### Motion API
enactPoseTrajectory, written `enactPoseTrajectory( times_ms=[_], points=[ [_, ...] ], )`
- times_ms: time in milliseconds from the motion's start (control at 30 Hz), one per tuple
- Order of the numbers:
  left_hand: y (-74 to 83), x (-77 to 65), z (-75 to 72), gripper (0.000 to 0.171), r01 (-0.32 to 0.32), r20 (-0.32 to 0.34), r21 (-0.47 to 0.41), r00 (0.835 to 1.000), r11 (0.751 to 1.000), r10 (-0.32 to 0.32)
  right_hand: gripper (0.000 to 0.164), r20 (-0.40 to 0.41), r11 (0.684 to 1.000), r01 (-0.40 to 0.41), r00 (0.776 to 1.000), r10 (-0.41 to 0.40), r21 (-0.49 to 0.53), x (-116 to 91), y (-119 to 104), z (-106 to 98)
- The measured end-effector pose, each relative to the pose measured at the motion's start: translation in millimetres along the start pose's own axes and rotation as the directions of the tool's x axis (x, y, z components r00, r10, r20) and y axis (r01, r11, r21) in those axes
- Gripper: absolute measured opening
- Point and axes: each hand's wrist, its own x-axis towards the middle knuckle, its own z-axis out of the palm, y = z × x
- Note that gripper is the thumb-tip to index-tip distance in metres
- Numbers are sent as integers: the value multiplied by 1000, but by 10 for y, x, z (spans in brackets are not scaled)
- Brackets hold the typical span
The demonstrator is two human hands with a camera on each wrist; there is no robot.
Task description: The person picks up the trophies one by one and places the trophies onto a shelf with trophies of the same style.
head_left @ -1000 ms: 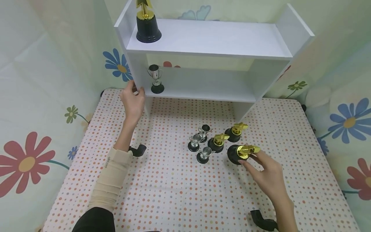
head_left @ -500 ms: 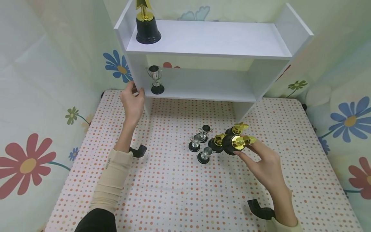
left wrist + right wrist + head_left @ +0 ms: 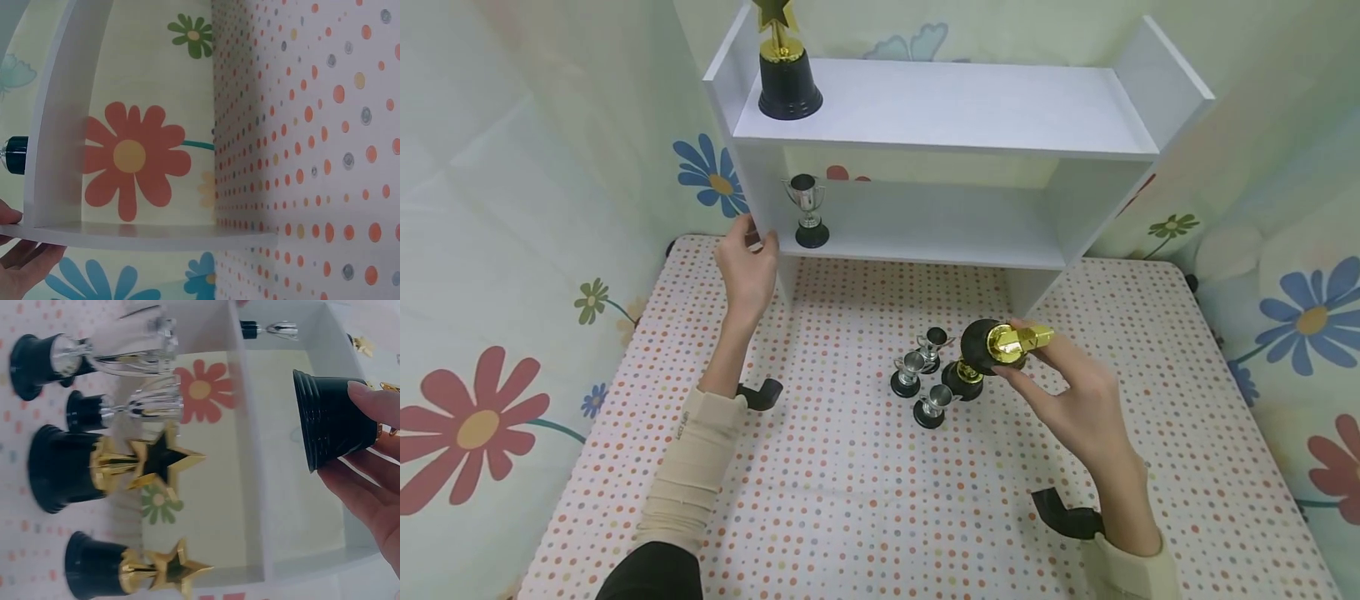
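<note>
At left, the left hand (image 3: 748,271) grips the shelf (image 3: 940,221), fingers curled round its left edge; gentle pressure should steady it. Past silver cups (image 3: 910,368) on the counter (image 3: 850,508), the right hand (image 3: 1086,400) holds a raised star trophy (image 3: 977,347) by its base, fingers best kept clear of the standing trophies (image 3: 961,385).

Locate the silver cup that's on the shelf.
In the head view, the silver cup stands upright at the left end of the lower shelf, below the gold star trophy and just right of the left hand.

soft light, faint shadows, slight wrist-view blur
</note>
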Motion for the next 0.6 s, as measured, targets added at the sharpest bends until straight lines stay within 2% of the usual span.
enactPoseTrajectory(
  times_ms=[200,600],
  points=[
    [-2,-3,-1,30,4,-6,-2,1000,1000,-4,67,-24,1000,26,999,-26,-3,190,-21,-31],
    [-9,7,-11,31,0,2,10,1000,1000,0,59,-62,996,87,994,-86,6,494,-83,-29]
  ],
)
